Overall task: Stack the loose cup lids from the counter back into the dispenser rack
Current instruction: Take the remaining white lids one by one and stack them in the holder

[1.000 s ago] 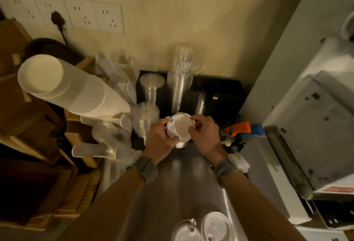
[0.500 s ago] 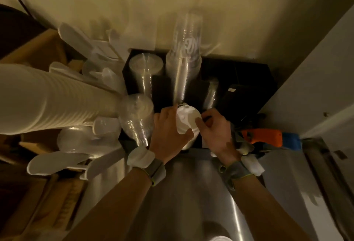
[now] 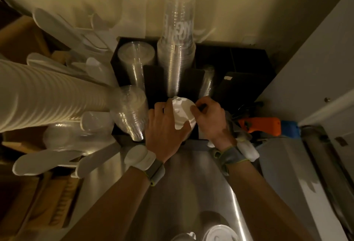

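Note:
A white cup lid (image 3: 183, 112) is tilted on its edge at the front of the black dispenser rack (image 3: 247, 64). My left hand (image 3: 164, 129) grips its left side and lower rim. My right hand (image 3: 209, 120) pinches its right edge with thumb and forefinger. The slot under the lid is hidden by my hands. Two more loose white lids (image 3: 220, 234) lie on the steel counter (image 3: 189, 183) at the bottom edge of the view, one of them (image 3: 183, 237) only partly in frame.
The rack holds stacks of clear lids (image 3: 136, 57) and tall clear cups (image 3: 178, 49). A big stack of white paper cups (image 3: 49, 95) juts in from the left, with clear cup stacks below it. An orange and blue tool (image 3: 262, 126) lies right of the rack, beside a grey machine (image 3: 316, 164).
The view has moved closer and tipped down toward the rack. The lid has turned from nearly flat to standing on edge between both hands.

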`<move>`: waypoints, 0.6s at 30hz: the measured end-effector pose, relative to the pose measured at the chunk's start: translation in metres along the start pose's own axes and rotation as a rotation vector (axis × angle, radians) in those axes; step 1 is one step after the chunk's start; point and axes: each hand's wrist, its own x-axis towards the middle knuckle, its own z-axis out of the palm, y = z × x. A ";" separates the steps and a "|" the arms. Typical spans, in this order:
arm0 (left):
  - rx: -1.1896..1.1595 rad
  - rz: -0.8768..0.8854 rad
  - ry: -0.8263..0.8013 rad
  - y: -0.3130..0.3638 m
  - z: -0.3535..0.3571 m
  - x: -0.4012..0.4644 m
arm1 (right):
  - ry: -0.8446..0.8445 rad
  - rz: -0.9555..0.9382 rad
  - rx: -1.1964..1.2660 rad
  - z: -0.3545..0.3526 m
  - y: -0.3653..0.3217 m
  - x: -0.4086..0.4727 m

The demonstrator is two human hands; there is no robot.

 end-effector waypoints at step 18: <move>-0.425 -0.083 -0.577 -0.018 0.021 -0.166 | -0.044 0.270 -0.185 -0.054 0.054 -0.208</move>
